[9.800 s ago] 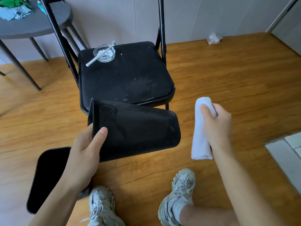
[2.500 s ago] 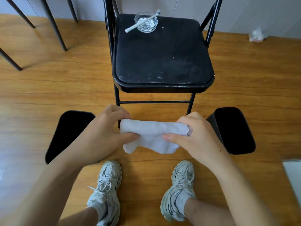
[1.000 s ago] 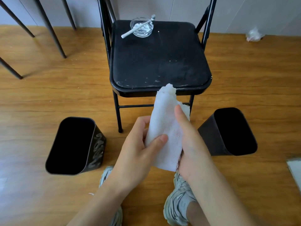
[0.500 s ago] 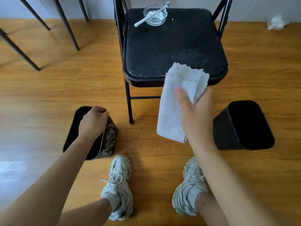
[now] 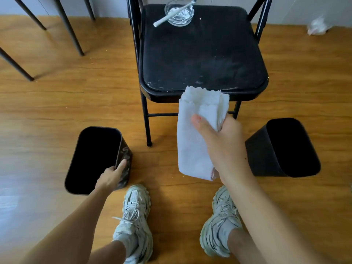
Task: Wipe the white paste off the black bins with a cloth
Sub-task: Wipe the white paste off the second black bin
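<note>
Two black bins stand on the wooden floor. The left bin [image 5: 89,161] has white paste smeared on its right outer wall. My left hand [image 5: 111,177] grips that bin's right rim near its front corner, thumb outside on the smeared wall. The right bin [image 5: 261,155] stands untouched at the right, and I see no paste on it. My right hand [image 5: 222,147] holds a folded white cloth [image 5: 194,134] in the air between the bins, in front of the chair.
A black folding chair [image 5: 202,54] stands just behind, its seat dusted with white specks; a glass dish with paste and a white stick [image 5: 178,13] sits on its far edge. My two sneakers [image 5: 136,216] are below. Table legs at the far left; crumpled paper [image 5: 317,25] by the wall.
My left hand let go of the cloth and went down to the left bin's rim, then slid along it toward me. The right hand kept the cloth, which now hangs unfolded longer.
</note>
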Demonstrator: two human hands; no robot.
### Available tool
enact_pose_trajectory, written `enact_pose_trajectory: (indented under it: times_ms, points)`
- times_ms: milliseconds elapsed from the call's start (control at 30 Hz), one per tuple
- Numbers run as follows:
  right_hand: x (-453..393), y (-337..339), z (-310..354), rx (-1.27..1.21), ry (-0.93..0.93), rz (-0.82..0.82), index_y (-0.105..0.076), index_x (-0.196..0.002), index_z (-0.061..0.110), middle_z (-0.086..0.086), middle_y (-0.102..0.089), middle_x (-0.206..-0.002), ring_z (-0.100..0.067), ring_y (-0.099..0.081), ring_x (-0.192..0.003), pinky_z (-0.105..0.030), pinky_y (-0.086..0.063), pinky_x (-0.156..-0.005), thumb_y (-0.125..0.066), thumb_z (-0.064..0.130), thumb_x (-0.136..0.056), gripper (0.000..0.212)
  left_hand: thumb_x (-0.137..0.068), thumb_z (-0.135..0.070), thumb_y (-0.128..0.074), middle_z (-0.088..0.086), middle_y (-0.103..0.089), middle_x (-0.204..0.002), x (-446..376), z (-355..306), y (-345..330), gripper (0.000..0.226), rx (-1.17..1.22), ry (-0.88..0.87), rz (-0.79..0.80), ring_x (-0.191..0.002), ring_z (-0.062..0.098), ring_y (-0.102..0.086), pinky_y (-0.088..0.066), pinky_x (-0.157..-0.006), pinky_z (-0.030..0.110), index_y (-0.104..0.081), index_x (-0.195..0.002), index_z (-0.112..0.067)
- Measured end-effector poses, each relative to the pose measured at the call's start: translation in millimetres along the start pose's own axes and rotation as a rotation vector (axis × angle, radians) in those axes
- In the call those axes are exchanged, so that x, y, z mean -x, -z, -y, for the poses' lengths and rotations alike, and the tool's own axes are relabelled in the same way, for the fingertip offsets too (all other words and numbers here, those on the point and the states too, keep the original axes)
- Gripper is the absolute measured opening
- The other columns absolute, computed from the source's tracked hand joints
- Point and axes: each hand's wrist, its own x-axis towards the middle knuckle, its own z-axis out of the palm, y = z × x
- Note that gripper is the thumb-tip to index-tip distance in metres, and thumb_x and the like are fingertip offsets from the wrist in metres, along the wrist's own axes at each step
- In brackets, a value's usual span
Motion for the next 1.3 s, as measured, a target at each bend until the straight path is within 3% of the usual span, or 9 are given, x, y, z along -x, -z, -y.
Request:
enact_pose_trajectory:
  times_ms: [100, 167, 267, 533, 667, 800, 933, 1167, 1300]
  points:
    - [2.2, 0.4, -0.4, -0.019, -0.037, 0.034, -0.063, -0.084, 0.021, 0.006, -0.066, -0.075, -0.006, -0.063, -0.071, -0.023, -0.052, -0.058, -0.067, 0.036, -0.085, 0.015, -0.095, -0.047, -0.054, 0.023, -0.066, -0.110, 10.4, -8.0, -10.7, 0.051, -0.227, -0.069, -0.097, -0.099, 0.040, -0.062, -0.051, -0.085, 0.042, -0.061, -0.120, -0.003]
    - [2.8, 1.9, -4.1, -0.056, -0.099, 0.085, -0.064, -0.083, 0.023, 0.006, -0.068, -0.077, -0.009, -0.065, -0.073, -0.029, -0.055, -0.065, -0.067, 0.036, -0.085, 0.014, -0.101, -0.028, -0.048, 0.029, -0.064, -0.107, 14.3, -9.3, -10.3, 0.036, -0.240, -0.075, -0.181, -0.097, 0.044, -0.061, -0.050, -0.081, 0.044, -0.060, -0.117, 0.002]
    - [-4.5, 4.7, -14.4, -0.095, -0.198, 0.112, -0.065, -0.088, 0.023, 0.001, -0.069, -0.085, -0.018, -0.067, -0.081, -0.039, -0.056, -0.072, -0.065, 0.037, -0.087, 0.014, -0.102, -0.021, -0.046, 0.030, -0.063, -0.103, 22.9, -15.3, 4.4, 0.032, -0.177, -0.062, -0.232, -0.094, 0.045, -0.060, -0.048, -0.079, 0.046, -0.061, -0.112, 0.006]
    - [-88.1, -12.3, -24.6, -0.352, -0.411, 0.157, -0.057, -0.098, 0.027, 0.002, -0.065, -0.100, -0.017, -0.063, -0.093, -0.031, -0.053, -0.073, -0.059, 0.041, -0.091, 0.015, -0.100, -0.023, -0.051, 0.021, -0.063, -0.077, 98.3, -73.7, 92.5, 0.026, 0.032, -0.283, -0.297, -0.073, 0.038, -0.059, -0.042, -0.064, 0.040, -0.062, -0.092, -0.001]
    - [-112.5, -24.7, -26.5, -0.551, -0.496, 0.078, -0.055, -0.117, 0.024, 0.001, -0.065, -0.107, -0.018, -0.064, -0.096, -0.034, -0.053, -0.076, -0.061, 0.047, -0.088, 0.037, -0.099, -0.023, -0.054, 0.015, -0.058, -0.060, 148.6, -83.1, 104.9, 0.031, 0.092, -0.404, -0.345, -0.061, 0.036, -0.056, -0.036, -0.055, 0.036, -0.059, -0.074, -0.006]
    - [-119.1, -34.1, -37.1, -0.654, -0.486, 0.050, -0.056, -0.122, 0.023, -0.001, -0.066, -0.111, -0.020, -0.065, -0.097, -0.036, -0.054, -0.075, -0.064, 0.041, -0.087, 0.040, -0.098, -0.022, -0.056, 0.018, -0.063, -0.063, 162.6, -88.5, 97.8, 0.029, 0.223, -0.442, -0.354, -0.067, 0.039, -0.061, -0.042, -0.060, 0.043, -0.062, -0.075, -0.006]
    - [-118.3, -41.0, -41.6, -0.726, -0.468, -0.003, -0.058, -0.112, 0.027, 0.000, -0.067, -0.109, -0.019, -0.065, -0.097, -0.035, -0.055, -0.072, -0.066, 0.039, -0.087, 0.029, -0.098, -0.022, -0.056, 0.016, -0.068, -0.071, 165.7, -98.9, 101.9, 0.025, 0.258, -0.476, -0.360, -0.070, 0.035, -0.063, -0.050, -0.069, 0.049, -0.064, -0.081, -0.006]
    - [-100.1, -40.2, -43.3, -0.693, -0.438, -0.048, -0.060, -0.107, 0.030, 0.003, -0.067, -0.106, -0.017, -0.065, -0.095, -0.031, -0.055, -0.067, -0.065, 0.037, -0.088, 0.020, -0.098, -0.022, -0.056, 0.022, -0.064, -0.067, 182.0, -101.7, 119.1, 0.033, 0.248, -0.505, -0.453, -0.068, 0.037, -0.061, -0.048, -0.064, 0.046, -0.062, -0.080, 0.006]
    - [-70.6, -30.8, -47.6, -0.648, -0.470, -0.047, -0.061, -0.108, 0.030, 0.002, -0.067, -0.109, -0.019, -0.065, -0.098, -0.035, -0.055, -0.073, -0.065, 0.038, -0.087, 0.022, -0.086, -0.047, -0.051, 0.016, -0.063, -0.068, 192.3, -99.7, 135.0, 0.043, 0.263, -0.514, -0.508, -0.067, 0.037, -0.061, -0.053, -0.067, 0.054, -0.062, -0.079, -0.006]
